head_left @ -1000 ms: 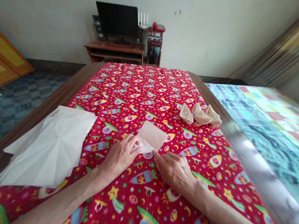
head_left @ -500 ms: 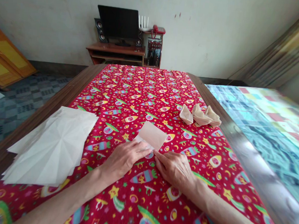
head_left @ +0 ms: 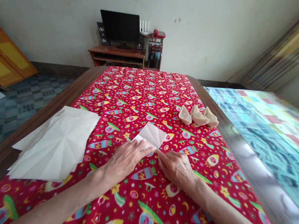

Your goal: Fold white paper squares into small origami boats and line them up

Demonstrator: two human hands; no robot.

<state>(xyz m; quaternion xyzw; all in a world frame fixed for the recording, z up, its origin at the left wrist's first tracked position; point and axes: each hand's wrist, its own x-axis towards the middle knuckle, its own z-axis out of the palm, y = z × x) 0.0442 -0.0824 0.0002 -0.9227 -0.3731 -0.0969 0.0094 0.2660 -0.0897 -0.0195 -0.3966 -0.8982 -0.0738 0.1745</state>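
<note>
A small folded sheet of paper [head_left: 154, 134] lies on the red cloth in front of me, with a crease across its raised flap. My left hand [head_left: 128, 156] is closed over its near left part, fingertips pressing on the lower white layer and covering some of it. The thumb and index finger of my right hand [head_left: 177, 166] are at the near right corner, the other fingers curled under; the exact pinch is partly hidden. Three folded paper pieces [head_left: 198, 116], boat-like in shape, stand together farther off to the right.
A stack of creased white paper sheets [head_left: 54, 145] lies at the left. The patterned red cloth [head_left: 130, 93] covers the wooden table [head_left: 69, 94]. Beyond stands a desk with a monitor [head_left: 119, 26] and a red telephone [head_left: 158, 34]. A bed [head_left: 263, 125] adjoins the right side.
The paper's flap now shows a crease more plainly and lies slightly differently. My right fingertips have shifted a little along the near edge. The camera view has tilted slightly.
</note>
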